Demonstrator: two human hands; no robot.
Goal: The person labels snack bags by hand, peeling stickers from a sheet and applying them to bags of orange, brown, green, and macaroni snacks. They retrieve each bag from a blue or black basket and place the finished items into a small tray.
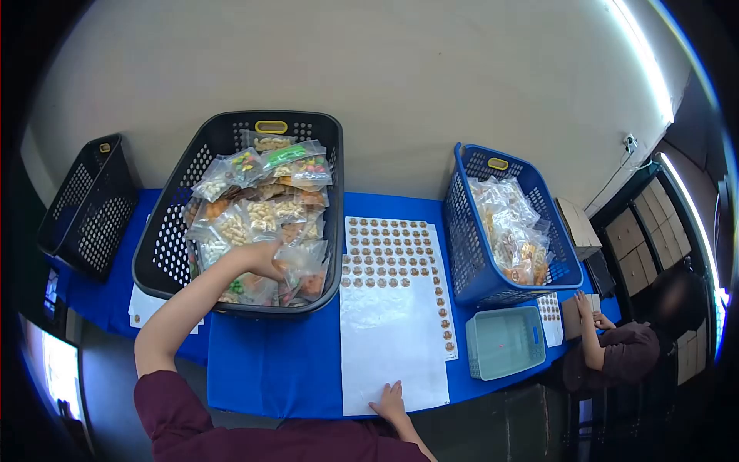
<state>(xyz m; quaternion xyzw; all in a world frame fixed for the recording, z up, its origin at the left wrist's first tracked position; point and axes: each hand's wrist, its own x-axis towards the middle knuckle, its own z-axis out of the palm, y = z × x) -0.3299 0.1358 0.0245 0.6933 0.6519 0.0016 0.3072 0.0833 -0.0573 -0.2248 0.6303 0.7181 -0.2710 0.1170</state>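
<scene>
My left hand (265,260) reaches into the large black basket (336,231) and is closed at a clear plastic bag (302,260) near the basket's right side. Other clear bags (235,227) with pale, orange and green snacks fill the basket. My right hand (389,402) lies with its fingers apart on the lower edge of a white sticker sheet (392,339). Rows of small round brown stickers (389,246) cover the upper part of this sheet, and its lower part is bare. Another sticker sheet (448,339) shows beneath it on the right.
A blue basket (493,289) of clear bags stands to the right, with a pale green tray (506,369) in front. At far left is a black basket (92,208). A co-worker (616,350) handles cardboard at the right. Blue cloth (277,362) covers the table.
</scene>
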